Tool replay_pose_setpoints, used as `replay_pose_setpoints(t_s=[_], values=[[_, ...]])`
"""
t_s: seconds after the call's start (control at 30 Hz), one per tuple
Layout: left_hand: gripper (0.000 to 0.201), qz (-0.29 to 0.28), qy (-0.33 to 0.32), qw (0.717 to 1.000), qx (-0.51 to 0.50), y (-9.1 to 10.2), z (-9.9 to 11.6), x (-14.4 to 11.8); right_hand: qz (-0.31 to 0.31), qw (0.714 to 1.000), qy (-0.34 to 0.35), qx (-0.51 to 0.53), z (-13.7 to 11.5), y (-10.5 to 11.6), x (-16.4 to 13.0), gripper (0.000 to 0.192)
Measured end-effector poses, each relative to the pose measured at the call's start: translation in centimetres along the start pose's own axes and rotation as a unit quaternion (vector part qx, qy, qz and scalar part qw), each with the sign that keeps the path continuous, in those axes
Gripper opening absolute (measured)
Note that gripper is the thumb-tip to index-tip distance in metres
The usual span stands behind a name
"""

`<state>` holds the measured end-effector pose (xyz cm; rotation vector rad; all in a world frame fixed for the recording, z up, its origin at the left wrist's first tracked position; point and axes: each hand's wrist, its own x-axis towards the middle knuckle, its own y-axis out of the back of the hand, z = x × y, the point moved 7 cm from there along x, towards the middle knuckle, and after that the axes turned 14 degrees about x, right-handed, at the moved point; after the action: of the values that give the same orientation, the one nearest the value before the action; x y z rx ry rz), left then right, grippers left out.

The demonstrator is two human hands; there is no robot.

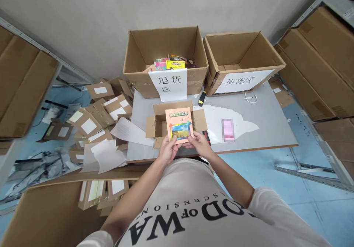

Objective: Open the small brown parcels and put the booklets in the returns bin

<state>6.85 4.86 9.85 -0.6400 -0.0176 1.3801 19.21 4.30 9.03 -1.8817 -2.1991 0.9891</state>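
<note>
Left hand (169, 149) pinches the lower left corner of the peach book (179, 124), near the small open carton (151, 127); the right hand (201, 144) clamps the lower right. Held only low, the book could tip forward if either grip slackens, though its underside is hidden

i can see the book (179, 114) is peach, its picture blue, green and yellow inside a rainbow-coloured border. the table (257, 107) is pale grey, the floor (257, 169) light blue, the cutter (202, 98) black and yellow. black lettering crosses the white shirt (185, 180).
</note>
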Motion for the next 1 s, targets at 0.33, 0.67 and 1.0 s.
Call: replay_pose_setpoints(t_s=[0.33,0.67,1.0], values=[[0.056,0.042,0.035,0.990,0.128,3.6,-1.6,1.4,0.115,0.990,0.085,0.012,-5.7,6.4,3.2,0.049],[0.033,0.071,-0.207,0.729,0.648,5.7,0.1,0.5,0.081,0.969,0.223,-0.070,-19.0,5.8,15.7,0.035],[0.030,0.100,-0.191,0.610,0.763,6.2,-0.9,-0.9,0.115,0.979,0.130,-0.103,-22.0,0.7,36.7,0.024]])
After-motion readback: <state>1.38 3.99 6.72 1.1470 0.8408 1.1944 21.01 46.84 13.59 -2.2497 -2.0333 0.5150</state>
